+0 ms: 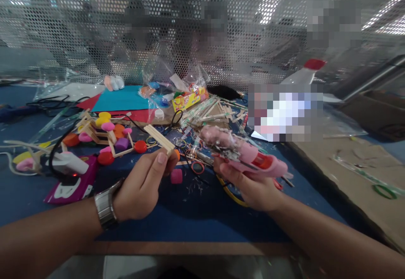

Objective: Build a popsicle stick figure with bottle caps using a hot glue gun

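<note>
My left hand (144, 188), with a metal watch on its wrist, pinches a short bundle of wooden craft sticks (160, 139) and holds it up over the blue table mat (190, 215). My right hand (253, 186) is wrapped round a pink glue gun (249, 156) whose nozzle end points left toward the sticks. A small pink cap (176, 176) lies on the mat just below the sticks. The sticks and the gun's tip are a short way apart.
A frame of sticks and coloured caps (106, 135) stands at the left, beside a second white glue gun (68, 163) on a purple card. Loose sticks, rubber bands, coloured paper and plastic bags lie at the back. A perforated metal screen closes the far side. Brown cardboard (354, 165) lies right.
</note>
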### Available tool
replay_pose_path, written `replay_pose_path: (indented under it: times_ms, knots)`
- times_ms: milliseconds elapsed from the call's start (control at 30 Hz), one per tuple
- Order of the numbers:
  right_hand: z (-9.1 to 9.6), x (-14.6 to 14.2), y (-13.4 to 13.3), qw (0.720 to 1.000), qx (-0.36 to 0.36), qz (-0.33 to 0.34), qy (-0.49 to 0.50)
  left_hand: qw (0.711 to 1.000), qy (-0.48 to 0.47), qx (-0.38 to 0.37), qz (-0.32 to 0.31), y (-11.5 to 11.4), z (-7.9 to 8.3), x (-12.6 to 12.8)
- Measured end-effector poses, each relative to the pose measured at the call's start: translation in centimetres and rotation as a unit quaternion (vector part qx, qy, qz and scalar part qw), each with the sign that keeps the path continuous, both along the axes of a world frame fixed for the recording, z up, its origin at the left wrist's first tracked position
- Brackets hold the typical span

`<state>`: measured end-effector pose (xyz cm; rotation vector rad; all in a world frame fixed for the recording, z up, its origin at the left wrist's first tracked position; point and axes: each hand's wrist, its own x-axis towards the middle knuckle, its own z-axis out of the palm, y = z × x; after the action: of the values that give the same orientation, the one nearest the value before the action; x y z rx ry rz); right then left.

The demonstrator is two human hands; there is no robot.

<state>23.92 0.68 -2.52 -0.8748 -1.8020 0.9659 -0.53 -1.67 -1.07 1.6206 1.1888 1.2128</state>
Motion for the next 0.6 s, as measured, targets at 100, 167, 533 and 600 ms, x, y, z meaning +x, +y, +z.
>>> replay_pose_path:
  times_ms: [100, 167, 533, 600]
  knots:
    - [-0.1, -0.4, 0.1, 0.998, -0.037, 0.012, 0.046, 0.999, 0.004, -0.016, -0.031, 0.2, 0.3, 0.0]
    - [0.1, -0.6, 0.0, 0.997, -0.047, 0.036, 0.051, 0.998, 0.011, -0.008, -0.056, 0.5, 0.6, -0.1]
    - [0.7, -0.4, 0.2, 0.993, -0.031, 0.113, 0.023, 0.995, 0.041, 0.046, -0.077, 0.7, 0.3, -0.6]
    - [0.9, -0.3, 0.2, 0.991, -0.037, 0.132, 0.011, 0.995, 0.045, 0.054, -0.070, 0.7, 0.5, -0.6]
